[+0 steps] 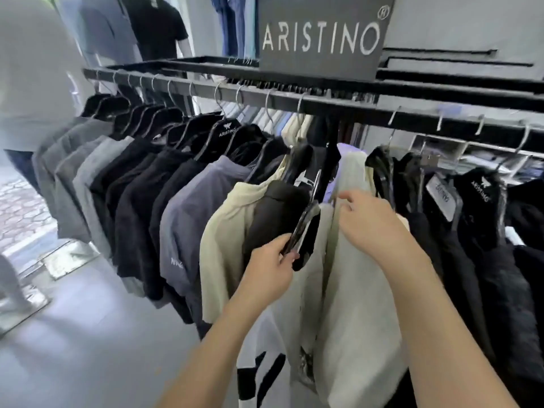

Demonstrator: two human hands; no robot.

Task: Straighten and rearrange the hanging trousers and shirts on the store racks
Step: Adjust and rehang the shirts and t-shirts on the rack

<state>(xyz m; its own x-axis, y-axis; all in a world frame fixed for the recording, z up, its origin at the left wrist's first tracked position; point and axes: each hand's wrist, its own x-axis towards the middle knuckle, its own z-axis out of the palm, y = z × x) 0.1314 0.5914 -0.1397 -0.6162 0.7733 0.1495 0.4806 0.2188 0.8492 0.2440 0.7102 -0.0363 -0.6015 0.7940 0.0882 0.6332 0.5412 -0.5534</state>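
Left hand (269,267) is gripping a black hanger (303,228) below the rail (323,101), right hand (368,219) is pinching the cream shirt (353,290), probably soft and light, best held at its shoulder.

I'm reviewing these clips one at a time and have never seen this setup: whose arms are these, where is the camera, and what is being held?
There is no machine here. One camera sits on a person's head, looking forward and down, so the two bare arms are that person's own. They stand at a black clothing rack in a shop, under an ARISTINO sign. Shirts hang on it: grey and black ones to the left, cream ones in the middle. The left hand grips the end of a black hanger that is tilted off the rail. The right hand pinches the pale cream shirt near its collar.
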